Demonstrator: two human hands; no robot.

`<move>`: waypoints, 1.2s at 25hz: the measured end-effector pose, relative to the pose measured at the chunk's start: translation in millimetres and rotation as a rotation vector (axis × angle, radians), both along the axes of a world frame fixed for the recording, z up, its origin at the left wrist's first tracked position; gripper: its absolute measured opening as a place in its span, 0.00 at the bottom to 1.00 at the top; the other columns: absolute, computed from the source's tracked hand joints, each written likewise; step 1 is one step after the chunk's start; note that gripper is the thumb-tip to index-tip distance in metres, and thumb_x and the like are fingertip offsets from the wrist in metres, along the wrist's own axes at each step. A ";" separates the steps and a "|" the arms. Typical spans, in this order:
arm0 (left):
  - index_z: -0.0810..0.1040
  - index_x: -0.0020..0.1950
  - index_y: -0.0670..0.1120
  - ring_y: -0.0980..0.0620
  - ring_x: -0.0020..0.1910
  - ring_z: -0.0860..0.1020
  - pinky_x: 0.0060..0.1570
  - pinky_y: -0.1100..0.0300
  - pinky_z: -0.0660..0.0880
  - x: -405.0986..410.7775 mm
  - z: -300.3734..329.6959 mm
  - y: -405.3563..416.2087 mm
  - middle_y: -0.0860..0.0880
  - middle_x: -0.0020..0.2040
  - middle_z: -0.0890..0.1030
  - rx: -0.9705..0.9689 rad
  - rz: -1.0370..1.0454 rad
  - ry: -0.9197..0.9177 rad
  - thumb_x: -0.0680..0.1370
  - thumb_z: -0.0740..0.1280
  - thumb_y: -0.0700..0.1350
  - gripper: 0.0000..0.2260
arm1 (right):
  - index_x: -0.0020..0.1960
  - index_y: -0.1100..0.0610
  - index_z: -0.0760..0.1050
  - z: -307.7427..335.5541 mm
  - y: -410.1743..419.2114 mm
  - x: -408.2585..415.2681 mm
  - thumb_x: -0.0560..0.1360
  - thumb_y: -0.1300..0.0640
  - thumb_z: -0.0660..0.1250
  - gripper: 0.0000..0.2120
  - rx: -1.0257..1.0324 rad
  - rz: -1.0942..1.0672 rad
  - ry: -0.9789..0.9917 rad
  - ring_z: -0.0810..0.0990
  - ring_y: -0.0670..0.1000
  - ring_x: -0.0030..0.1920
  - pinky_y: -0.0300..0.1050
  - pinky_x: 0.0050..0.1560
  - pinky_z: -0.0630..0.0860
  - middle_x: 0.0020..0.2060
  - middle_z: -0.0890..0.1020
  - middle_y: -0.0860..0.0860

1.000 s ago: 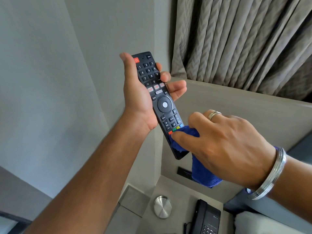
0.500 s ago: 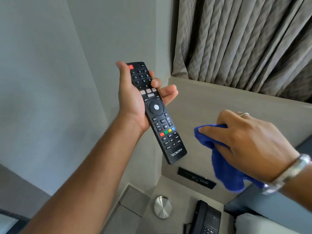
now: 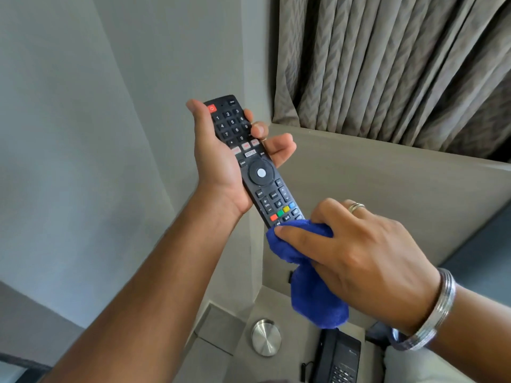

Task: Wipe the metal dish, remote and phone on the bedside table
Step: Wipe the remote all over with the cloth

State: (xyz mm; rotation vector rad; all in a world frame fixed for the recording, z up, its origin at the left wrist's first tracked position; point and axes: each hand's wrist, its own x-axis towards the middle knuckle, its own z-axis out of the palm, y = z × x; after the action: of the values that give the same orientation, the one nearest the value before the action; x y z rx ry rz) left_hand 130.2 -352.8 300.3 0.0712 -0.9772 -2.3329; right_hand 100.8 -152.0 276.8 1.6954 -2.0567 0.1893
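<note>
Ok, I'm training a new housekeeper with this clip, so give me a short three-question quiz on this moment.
1. True or false: the remote lies on the bedside table.
2. Which hand grips the blue cloth? A) left hand B) right hand
3. Fill in: the cloth covers the remote's ___ end.

Key:
1. False; the left hand holds it up.
2. B.
3. Lower, below the coloured buttons. The metal dish and phone sit on the table.

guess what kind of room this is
Probably a hotel bedroom: a corded desk phone and a metal dish sit on a bedside table built into a padded headboard, with heavy curtains behind.
</note>
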 end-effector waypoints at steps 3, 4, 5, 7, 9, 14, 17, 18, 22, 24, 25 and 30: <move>0.75 0.43 0.44 0.41 0.32 0.82 0.44 0.45 0.82 3.7 -1.5 -1.6 0.48 0.30 0.75 -0.009 -0.013 0.007 0.77 0.49 0.73 0.34 | 0.61 0.48 0.77 -5.1 -0.1 -5.1 0.72 0.58 0.64 0.19 -0.022 0.036 0.052 0.69 0.55 0.30 0.41 0.25 0.62 0.38 0.74 0.54; 0.74 0.43 0.44 0.42 0.31 0.82 0.43 0.46 0.82 5.1 -3.0 -1.9 0.48 0.30 0.75 -0.010 -0.007 0.005 0.77 0.49 0.73 0.34 | 0.62 0.49 0.76 -6.2 0.1 -6.7 0.72 0.58 0.61 0.19 -0.013 0.041 0.080 0.69 0.55 0.30 0.41 0.26 0.61 0.38 0.74 0.54; 0.74 0.43 0.44 0.42 0.31 0.82 0.43 0.46 0.82 6.4 -4.3 -2.3 0.48 0.30 0.75 -0.013 -0.003 0.000 0.77 0.49 0.73 0.34 | 0.62 0.50 0.76 -7.5 0.6 -9.7 0.72 0.58 0.60 0.20 -0.006 0.043 0.109 0.68 0.55 0.31 0.41 0.26 0.60 0.38 0.74 0.54; 0.74 0.43 0.44 0.42 0.30 0.81 0.43 0.46 0.82 9.3 -5.3 -4.0 0.48 0.29 0.75 -0.003 -0.008 -0.008 0.77 0.49 0.73 0.34 | 0.61 0.52 0.76 -8.9 2.0 -20.6 0.69 0.60 0.65 0.20 0.031 0.002 0.162 0.69 0.56 0.31 0.42 0.25 0.61 0.38 0.74 0.55; 0.74 0.43 0.43 0.42 0.31 0.82 0.41 0.47 0.82 14.3 -4.8 -7.2 0.49 0.29 0.75 0.040 -0.024 0.000 0.78 0.49 0.73 0.33 | 0.59 0.53 0.77 -7.4 4.6 -30.4 0.66 0.61 0.70 0.22 0.145 -0.144 0.163 0.71 0.56 0.32 0.43 0.23 0.65 0.39 0.74 0.55; 0.74 0.43 0.43 0.43 0.30 0.82 0.40 0.48 0.82 20.9 -4.0 -10.8 0.49 0.28 0.74 0.040 0.011 -0.028 0.78 0.50 0.72 0.33 | 0.61 0.46 0.76 13.6 13.1 -19.5 0.73 0.56 0.64 0.17 -0.046 -0.185 -0.060 0.73 0.57 0.35 0.45 0.24 0.70 0.41 0.75 0.53; 0.75 0.43 0.44 0.42 0.31 0.82 0.40 0.47 0.82 16.5 -3.7 -2.5 0.49 0.29 0.74 0.010 -0.018 -0.043 0.77 0.51 0.73 0.33 | 0.61 0.43 0.75 22.5 -3.3 11.1 0.72 0.53 0.61 0.18 -0.122 -0.055 -0.151 0.71 0.57 0.33 0.48 0.24 0.72 0.40 0.74 0.52; 0.75 0.43 0.44 0.42 0.31 0.82 0.41 0.47 0.82 15.8 -2.6 -1.3 0.49 0.29 0.74 0.001 -0.032 -0.038 0.77 0.51 0.73 0.33 | 0.62 0.44 0.74 19.3 -8.5 20.3 0.72 0.54 0.63 0.19 -0.082 -0.053 -0.156 0.71 0.57 0.33 0.49 0.23 0.72 0.40 0.74 0.52; 0.75 0.42 0.43 0.41 0.32 0.82 0.40 0.47 0.82 14.6 0.3 -7.2 0.49 0.29 0.75 0.038 -0.004 0.012 0.78 0.51 0.72 0.33 | 0.64 0.50 0.75 2.9 -2.8 36.2 0.67 0.56 0.70 0.25 0.034 -0.044 -0.185 0.71 0.56 0.30 0.49 0.19 0.72 0.39 0.75 0.53; 0.75 0.41 0.44 0.42 0.31 0.82 0.40 0.48 0.82 15.8 -2.1 -12.8 0.49 0.29 0.74 0.061 0.025 -0.008 0.78 0.51 0.73 0.33 | 0.62 0.50 0.77 -7.7 9.5 35.6 0.64 0.57 0.72 0.26 0.104 -0.022 -0.147 0.70 0.55 0.29 0.47 0.17 0.70 0.37 0.75 0.52; 0.75 0.41 0.44 0.43 0.31 0.82 0.40 0.48 0.82 18.0 -2.6 -16.8 0.49 0.28 0.74 0.067 0.037 -0.015 0.78 0.50 0.73 0.33 | 0.59 0.50 0.78 -11.2 15.2 32.9 0.63 0.58 0.74 0.25 0.136 -0.028 -0.135 0.71 0.55 0.29 0.46 0.17 0.69 0.36 0.75 0.52; 0.75 0.45 0.44 0.43 0.35 0.83 0.46 0.48 0.82 29.8 -8.7 -14.5 0.50 0.30 0.76 -0.169 -0.069 0.005 0.78 0.45 0.72 0.34 | 0.61 0.44 0.76 20.7 25.2 11.3 0.72 0.53 0.65 0.17 -0.040 -0.093 -0.198 0.72 0.55 0.33 0.49 0.25 0.74 0.40 0.75 0.50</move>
State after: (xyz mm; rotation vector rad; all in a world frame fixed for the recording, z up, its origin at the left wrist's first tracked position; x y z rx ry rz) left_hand 160.0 -367.4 291.6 -0.0369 -1.1873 -2.3007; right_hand 112.1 -126.8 297.4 1.6087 -2.2529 0.3787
